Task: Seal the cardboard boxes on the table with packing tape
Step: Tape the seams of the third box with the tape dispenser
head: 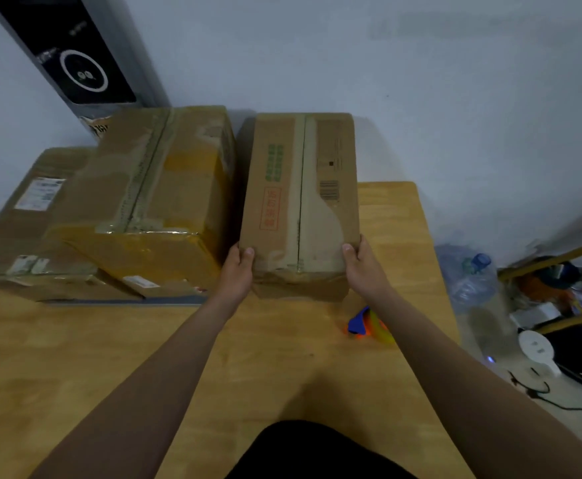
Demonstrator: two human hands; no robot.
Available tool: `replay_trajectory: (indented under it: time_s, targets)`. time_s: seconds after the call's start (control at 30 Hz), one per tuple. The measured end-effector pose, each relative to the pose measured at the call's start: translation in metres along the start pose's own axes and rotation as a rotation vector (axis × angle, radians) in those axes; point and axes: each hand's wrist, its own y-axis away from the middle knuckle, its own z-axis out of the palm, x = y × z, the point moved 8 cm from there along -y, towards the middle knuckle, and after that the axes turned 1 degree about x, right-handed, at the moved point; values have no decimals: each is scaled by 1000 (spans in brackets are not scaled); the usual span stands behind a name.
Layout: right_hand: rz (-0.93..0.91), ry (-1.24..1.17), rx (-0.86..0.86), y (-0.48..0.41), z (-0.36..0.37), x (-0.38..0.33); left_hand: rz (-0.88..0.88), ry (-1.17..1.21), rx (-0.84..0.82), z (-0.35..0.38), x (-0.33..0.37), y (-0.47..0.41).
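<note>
A long narrow cardboard box (299, 202) with red and green print lies lengthwise in the middle of the wooden table (75, 357), its top flaps meeting along a centre seam. My left hand (239, 271) grips its near left corner, thumb on top. My right hand (362, 267) grips the near right corner the same way. A tape dispenser (367, 324), blue and orange with a yellowish roll, lies on the table just in front of the box, beside my right forearm.
A larger taped box (151, 202) sits just left of the held box, overlapping a flat box (34, 233) at the far left. Behind stands a dark appliance (75, 57) against the wall. Right of the table: a water jug (469, 274), cables, clutter.
</note>
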Motion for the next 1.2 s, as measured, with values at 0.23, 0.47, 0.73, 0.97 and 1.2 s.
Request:
replay_trajectory:
  time_s: [0.23,0.47,0.73,0.97,1.2]
  targets:
    - [53,-100,17,86,27,16,-28,-41,-72,-32,-38,74]
    - [114,-78,-89,163,65,32,37,-129,-148,-74,-87,128]
    - [-324,657,35,209,76,-22,508,-792,-206,-65,-54,154]
    - [-403,958,25,209,103,-23,558,-931,-186,-41,-52,142]
    - [-455,1108,29,204,108,-15,629,-924,-218,-45,-54,139]
